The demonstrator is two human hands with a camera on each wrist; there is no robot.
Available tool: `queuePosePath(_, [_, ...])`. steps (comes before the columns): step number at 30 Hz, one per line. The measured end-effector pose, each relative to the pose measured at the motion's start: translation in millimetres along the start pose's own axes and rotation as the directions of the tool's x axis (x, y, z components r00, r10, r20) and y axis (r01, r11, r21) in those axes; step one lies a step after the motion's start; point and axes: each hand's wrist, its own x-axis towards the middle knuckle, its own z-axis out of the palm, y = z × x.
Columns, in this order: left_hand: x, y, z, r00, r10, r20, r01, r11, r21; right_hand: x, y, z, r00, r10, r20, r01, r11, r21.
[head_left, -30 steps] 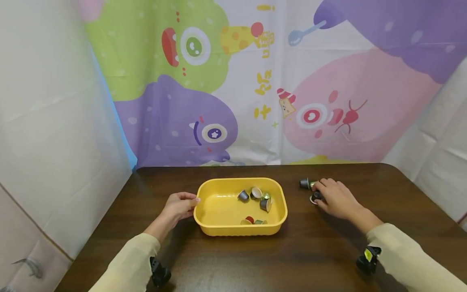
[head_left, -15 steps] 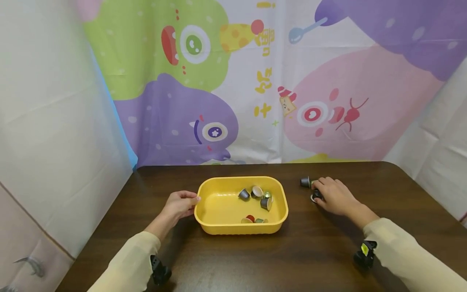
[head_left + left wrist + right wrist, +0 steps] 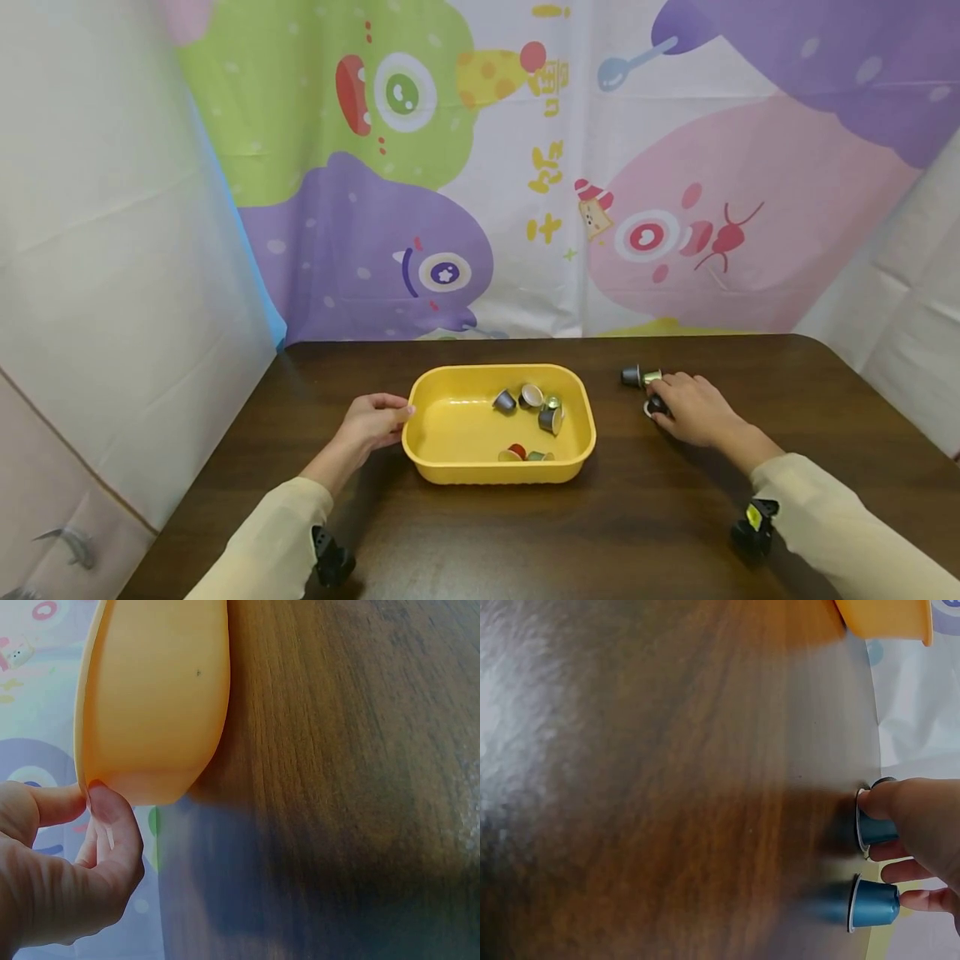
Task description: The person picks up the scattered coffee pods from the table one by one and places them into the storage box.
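My left hand (image 3: pixel 371 422) pinches the left rim of a yellow plastic tub (image 3: pixel 457 433) between thumb and fingers, as the left wrist view also shows. Inside the tub lie several coffee capsules, among them a dark grey one (image 3: pixel 505 402) and a red-topped one (image 3: pixel 516 451). To the tub's right, my right hand (image 3: pixel 693 408) reaches down to the table and grips a dark coffee capsule (image 3: pixel 657 405), which looks blue in the right wrist view. There, a second blue capsule (image 3: pixel 875 904) lies by a fingertip. Just beyond the fingers sit a green capsule (image 3: pixel 652 377) and a dark one (image 3: pixel 630 377).
The dark wooden table (image 3: pixel 480 542) carries the tub and the capsules. Behind its far edge hangs a cartoon-printed curtain (image 3: pixel 525 275), with a pale cloth (image 3: pixel 135 250) along the left side.
The fingers of my right hand have shifted slightly right, uncovering more of the green capsule. My left hand keeps its place on the tub, and the capsules inside lie as before.
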Motion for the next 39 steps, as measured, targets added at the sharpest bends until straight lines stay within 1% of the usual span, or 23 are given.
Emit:
queuePosePath(3, [0.1, -1.0, 0.3, 1.0, 0.002, 0.003, -0.002, 1.0, 0.002, -2, 0, 1, 1.0, 0.01, 0.018, -0.01, 1.0, 0.007])
queuePosePath(6, [0.7, -2.5, 0.6, 1.0, 0.006, 0.005, -0.006, 1.0, -0.002, -3, 0, 1, 1.0, 0.012, 0.017, -0.012, 1.0, 0.01])
queuePosePath(14, [-0.2, -4.1, 1.0, 1.0, 0.014, 0.005, -0.014, 1.0, -0.021, -4, -3, 2, 1.0, -0.001, -0.017, 0.001, 1.0, 0.007])
queuePosePath(21, [4.6, -7.1, -0.4, 0.999, 0.034, 0.016, -0.034, 0.999, -0.01, -4, -11, -4, 0.998, -0.016, -0.063, 0.016, 1.0, 0.009])
queuePosePath(30, [1.1, -3.4, 0.2, 1.0, 0.011, 0.001, -0.011, 1.0, 0.013, -3, -17, -6, 0.991, -0.039, -0.126, 0.038, 0.999, -0.009])
queuePosePath(34, [1.2, -3.1, 0.3, 1.0, 0.008, 0.0, -0.008, 1.0, 0.01, -2, -19, -9, 0.989, -0.049, -0.142, 0.048, 0.999, -0.012])
queuePosePath(39, [0.6, -1.8, 0.7, 1.0, 0.011, 0.0, -0.011, 1.0, 0.002, -1, -21, -14, 0.99, -0.045, -0.135, 0.046, 0.999, 0.002])
